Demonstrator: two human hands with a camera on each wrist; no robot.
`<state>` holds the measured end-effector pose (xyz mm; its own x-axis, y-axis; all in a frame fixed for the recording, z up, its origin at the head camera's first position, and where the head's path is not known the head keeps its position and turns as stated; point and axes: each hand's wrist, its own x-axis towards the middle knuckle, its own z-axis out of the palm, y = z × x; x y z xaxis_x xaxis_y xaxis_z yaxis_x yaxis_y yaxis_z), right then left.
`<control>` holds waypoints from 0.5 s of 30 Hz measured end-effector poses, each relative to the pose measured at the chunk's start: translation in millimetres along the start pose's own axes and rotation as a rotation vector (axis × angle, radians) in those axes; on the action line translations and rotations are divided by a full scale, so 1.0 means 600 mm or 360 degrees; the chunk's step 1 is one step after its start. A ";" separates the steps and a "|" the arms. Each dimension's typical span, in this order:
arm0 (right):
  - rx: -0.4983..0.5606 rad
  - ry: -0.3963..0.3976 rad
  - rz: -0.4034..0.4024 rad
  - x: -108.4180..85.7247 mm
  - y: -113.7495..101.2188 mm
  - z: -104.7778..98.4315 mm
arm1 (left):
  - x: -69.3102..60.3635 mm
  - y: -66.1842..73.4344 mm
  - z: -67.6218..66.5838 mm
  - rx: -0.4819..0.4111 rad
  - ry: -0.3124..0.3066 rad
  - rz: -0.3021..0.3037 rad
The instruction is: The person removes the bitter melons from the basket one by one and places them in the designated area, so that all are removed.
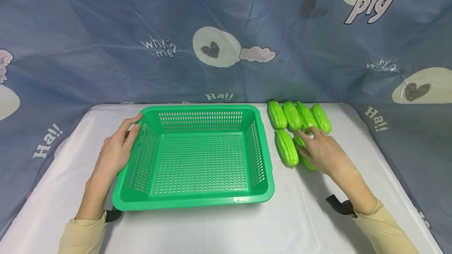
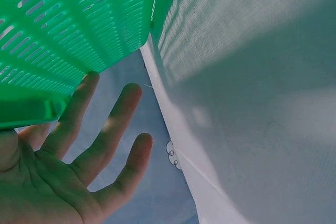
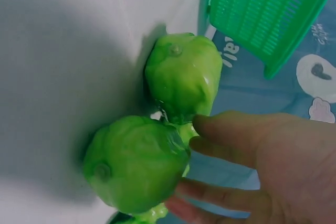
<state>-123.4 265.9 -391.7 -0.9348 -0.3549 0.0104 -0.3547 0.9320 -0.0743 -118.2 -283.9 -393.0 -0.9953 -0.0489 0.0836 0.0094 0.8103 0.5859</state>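
Note:
A green slotted basket point(image 1: 192, 205) stands on the white table, and its inside is bare. My left hand point(image 1: 114, 150) grips its left rim. In the left wrist view the rim lies between thumb and fingers point(image 2: 79, 108), and the lower fingers spread loosely outside the wall. To the right of the basket, my right hand point(image 1: 325, 152) reaches over a bright green bitter melon point(image 3: 134, 166), its fingers at the upper side and not wrapped round it. A second bitter melon point(image 1: 287, 148) lies just left of that hand. The far end of the reached melon is hidden by the fingers.
Several more bitter melons point(image 1: 292, 116) lie in a row at the table's back edge. The white cloth point(image 1: 226, 230) covers the table. A blue printed curtain point(image 1: 141, 73) hangs behind and along the sides.

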 end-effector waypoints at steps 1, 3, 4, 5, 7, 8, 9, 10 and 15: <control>0.0002 -0.0020 0.0014 -0.002 0.000 -0.001 | 0.000 0.000 0.000 0.0000 -0.0002 0.0000; 0.0001 -0.0055 0.0028 -0.006 -0.001 -0.002 | -0.001 -0.001 -0.001 0.0001 -0.0005 -0.0001; -0.0003 -0.0069 0.0029 -0.008 -0.001 -0.002 | -0.001 -0.001 -0.001 0.0002 -0.0007 0.0001; -0.0009 -0.0074 0.0019 -0.010 -0.002 -0.002 | -0.001 -0.002 -0.002 0.0003 -0.0008 0.0005; -0.0009 -0.0062 -0.0006 -0.013 -0.002 -0.002 | -0.001 -0.002 -0.003 0.0003 -0.0006 0.0014; -0.0005 -0.0046 -0.0020 -0.014 -0.002 -0.001 | -0.002 -0.002 -0.004 0.0003 -0.0003 0.0018; 0.0000 -0.0030 -0.0033 -0.015 -0.003 0.000 | -0.001 -0.002 -0.004 0.0004 -0.0001 0.0020; 0.0004 -0.0013 -0.0046 -0.015 -0.003 0.001 | -0.001 -0.002 -0.004 0.0004 -0.0001 0.0018; 0.0046 0.0023 -0.0069 -0.011 -0.004 0.005 | -0.001 0.001 -0.001 -0.0004 -0.0015 -0.0008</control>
<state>-116.4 265.7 -394.7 -0.9188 -0.3936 0.0287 -0.3944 0.9133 -0.1022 -117.6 -283.6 -392.0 -0.9962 -0.0472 0.0731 0.0049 0.8086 0.5883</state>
